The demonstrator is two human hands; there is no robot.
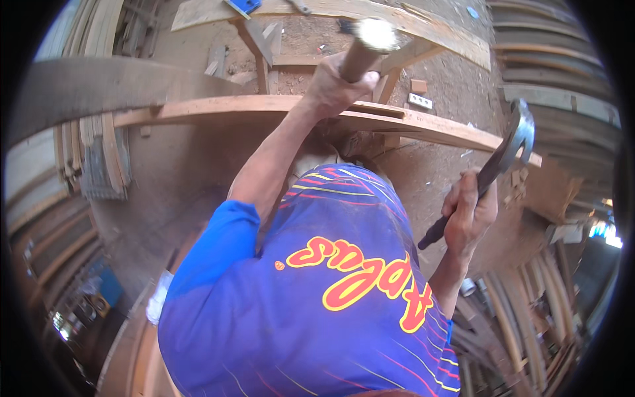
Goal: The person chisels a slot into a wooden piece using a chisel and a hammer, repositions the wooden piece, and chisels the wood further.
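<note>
My left hand (334, 89) is closed round a chisel (357, 59) with a thick brown handle and a bright round top; its blade is hidden. That hand is over a long wooden plank (231, 104) that crosses in front of me. Just right of it, a narrow slot (383, 111) is cut into the plank. My right hand (469, 215) grips the dark handle of a claw hammer (506, 152). The hammer is raised at a slant to the right, its metal head (519, 132) apart from the chisel and near the plank's right end in the picture.
Behind the plank runs a rough wooden bench (430, 36) on slanted legs, with a blue tool (245, 5) on top. A white power strip (420, 100) and a small wood block (419, 86) lie on the ground. Timber is stacked at the right (549, 59) and left.
</note>
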